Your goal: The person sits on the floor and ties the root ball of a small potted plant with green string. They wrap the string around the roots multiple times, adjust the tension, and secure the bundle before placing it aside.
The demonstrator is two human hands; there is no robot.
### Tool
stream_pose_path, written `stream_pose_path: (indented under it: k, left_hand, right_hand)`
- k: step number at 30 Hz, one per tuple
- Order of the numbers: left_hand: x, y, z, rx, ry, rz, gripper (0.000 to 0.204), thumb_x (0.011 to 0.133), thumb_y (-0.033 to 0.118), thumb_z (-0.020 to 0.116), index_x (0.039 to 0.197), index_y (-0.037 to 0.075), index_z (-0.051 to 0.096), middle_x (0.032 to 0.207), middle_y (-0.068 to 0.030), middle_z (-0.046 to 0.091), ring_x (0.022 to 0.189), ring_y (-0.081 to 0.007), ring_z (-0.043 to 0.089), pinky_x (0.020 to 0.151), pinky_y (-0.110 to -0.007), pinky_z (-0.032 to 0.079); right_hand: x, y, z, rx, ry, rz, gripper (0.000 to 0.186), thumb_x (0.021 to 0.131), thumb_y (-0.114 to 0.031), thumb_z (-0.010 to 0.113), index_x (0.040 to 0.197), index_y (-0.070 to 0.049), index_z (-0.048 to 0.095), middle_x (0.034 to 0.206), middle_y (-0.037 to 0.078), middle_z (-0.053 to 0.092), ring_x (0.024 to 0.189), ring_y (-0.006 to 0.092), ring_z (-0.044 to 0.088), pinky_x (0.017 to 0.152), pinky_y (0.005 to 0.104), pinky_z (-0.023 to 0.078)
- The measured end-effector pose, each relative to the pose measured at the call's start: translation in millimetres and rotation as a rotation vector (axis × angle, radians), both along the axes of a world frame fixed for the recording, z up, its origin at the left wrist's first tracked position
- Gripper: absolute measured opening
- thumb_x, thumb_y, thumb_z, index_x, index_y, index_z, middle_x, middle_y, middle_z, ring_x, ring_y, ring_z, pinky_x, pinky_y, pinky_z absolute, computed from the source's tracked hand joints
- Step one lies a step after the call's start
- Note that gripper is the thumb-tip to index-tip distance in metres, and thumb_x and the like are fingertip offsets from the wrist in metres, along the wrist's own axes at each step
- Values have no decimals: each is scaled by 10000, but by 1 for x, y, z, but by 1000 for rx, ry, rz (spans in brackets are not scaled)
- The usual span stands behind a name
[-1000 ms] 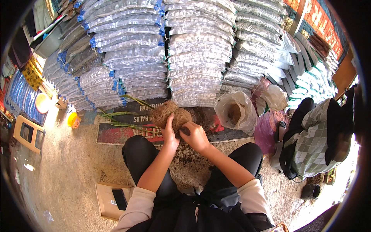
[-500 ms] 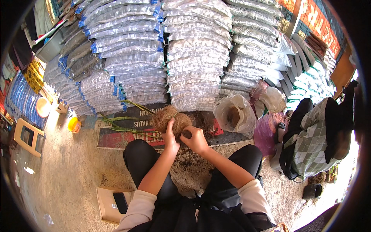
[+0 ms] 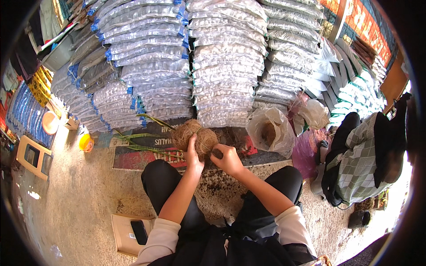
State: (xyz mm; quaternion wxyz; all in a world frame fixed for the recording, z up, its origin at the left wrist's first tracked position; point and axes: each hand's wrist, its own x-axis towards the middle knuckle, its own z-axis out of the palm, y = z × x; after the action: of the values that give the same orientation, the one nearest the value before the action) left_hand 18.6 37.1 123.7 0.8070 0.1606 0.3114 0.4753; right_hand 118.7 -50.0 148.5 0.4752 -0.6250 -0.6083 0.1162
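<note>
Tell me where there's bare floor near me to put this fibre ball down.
Bare concrete lies to your left, between your left knee, the orange cup and the cardboard piece. A smaller patch, dusted with soil, sits between your knees. Ahead is crowded: the printed mat, the fibre ball and stacked sacks. Right is full of plastic bags.

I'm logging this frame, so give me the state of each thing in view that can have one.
Left hand: gripping the fibre ball.
Right hand: closed on a dark tool at the ball.
Fibre ball: held, green leaves out its left side.
Clear plastic bag: open, upright.
Phone: flat on cardboard.
Sacks: stacked.
</note>
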Motion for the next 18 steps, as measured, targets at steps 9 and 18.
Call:
stream_pose_path:
  k: [9,18]
  left_hand:
    - [-10,14,7,10,89,94,546,732,337,639,1149,48,440,1077,-84,521,976,-228,537,793,-395,467]
    - [-14,19,-3,32,-9,63,635,709,269,674,1211,49,352,1118,-103,461,1006,-240,520,804,-414,489]
  right_hand:
    - [12,-18,26,12,214,30,64,787,-34,561,842,-5,573,841,135,596,716,188,565,663,278,432]
    - [35,-36,35,-67,1060,303,114,892,-121,445,857,-27,498,735,73,551,790,191,547,705,308,414]
